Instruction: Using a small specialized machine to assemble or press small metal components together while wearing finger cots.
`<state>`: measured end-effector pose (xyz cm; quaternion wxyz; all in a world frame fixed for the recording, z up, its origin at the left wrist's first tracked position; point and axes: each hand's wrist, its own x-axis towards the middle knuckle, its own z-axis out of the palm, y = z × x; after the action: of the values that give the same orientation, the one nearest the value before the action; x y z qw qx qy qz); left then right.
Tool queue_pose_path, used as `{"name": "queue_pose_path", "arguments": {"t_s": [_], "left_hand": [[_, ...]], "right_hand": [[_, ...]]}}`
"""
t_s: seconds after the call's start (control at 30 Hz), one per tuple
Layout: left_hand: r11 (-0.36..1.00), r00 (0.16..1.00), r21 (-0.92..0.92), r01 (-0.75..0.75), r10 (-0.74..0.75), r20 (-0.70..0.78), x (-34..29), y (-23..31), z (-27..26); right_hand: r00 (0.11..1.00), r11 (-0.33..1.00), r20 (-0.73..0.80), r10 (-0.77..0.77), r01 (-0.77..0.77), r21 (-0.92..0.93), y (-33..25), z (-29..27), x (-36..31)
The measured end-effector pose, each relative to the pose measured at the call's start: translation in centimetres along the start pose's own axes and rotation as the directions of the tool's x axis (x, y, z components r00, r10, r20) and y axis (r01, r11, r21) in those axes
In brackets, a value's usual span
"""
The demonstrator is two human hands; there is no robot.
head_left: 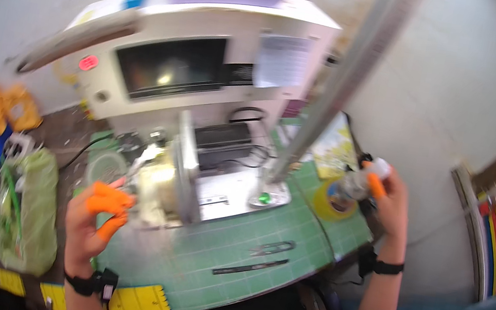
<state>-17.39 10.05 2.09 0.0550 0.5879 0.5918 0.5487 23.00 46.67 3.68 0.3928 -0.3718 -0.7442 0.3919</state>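
My left hand point(92, 220), with orange finger covers, is raised over the left part of the green mat point(198, 286). Its fingers are curled together; what they hold, if anything, is lost in the blur. At the right, my right hand point(393, 204), also with an orange cover, closes at a whitish cap-like piece point(379, 169). This sits at the top of a clear bottle with yellow liquid point(333, 206), and blur hides whether they are joined. A black slim tool point(250, 267) and a grey metal tool point(273, 248) lie on the mat.
A white machine with a dark screen point(171, 65) stands at the back, a grey post point(344, 82) rising before it. Left are a green bag point(34, 210) and an orange bag point(7, 109). Yellow strips point(139, 302) line the front edge. Coloured folders point(491, 244) stand far right.
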Motion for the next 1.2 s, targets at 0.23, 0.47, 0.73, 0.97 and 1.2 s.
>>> {"name": "queue_pose_path", "arguments": {"t_s": [0.23, 0.47, 0.73, 0.97, 1.2], "left_hand": [[0.997, 0.998, -0.050, -0.061, 0.061, 0.015, 1.1, 0.1, 0.1], [0.990, 0.997, -0.118, -0.082, 0.080, -0.021, 0.7, -1.3, -0.3], [0.980, 0.995, -0.173, -0.097, 0.089, -0.049, 0.0, -1.8, -0.2], [0.975, 0.989, -0.180, -0.127, 0.112, -0.096, -0.1, -2.4, 0.0], [0.971, 0.982, -0.176, -0.163, 0.141, -0.128, -0.1, -2.7, 0.6]], "right_hand": [[0.928, 0.738, -0.333, -0.170, 0.344, 0.581, -10.8, -1.1, -0.6], [0.892, 0.843, 0.172, -0.419, 0.311, 0.439, -16.9, 16.9, -1.2], [0.824, 0.801, 0.023, -0.567, 0.544, 0.249, -17.3, 26.6, -2.2], [0.817, 0.822, 0.094, -0.569, 0.559, 0.113, -16.7, 26.0, -1.9], [0.791, 0.800, 0.121, -0.599, 0.595, 0.076, -16.7, 26.1, -1.9]]}}
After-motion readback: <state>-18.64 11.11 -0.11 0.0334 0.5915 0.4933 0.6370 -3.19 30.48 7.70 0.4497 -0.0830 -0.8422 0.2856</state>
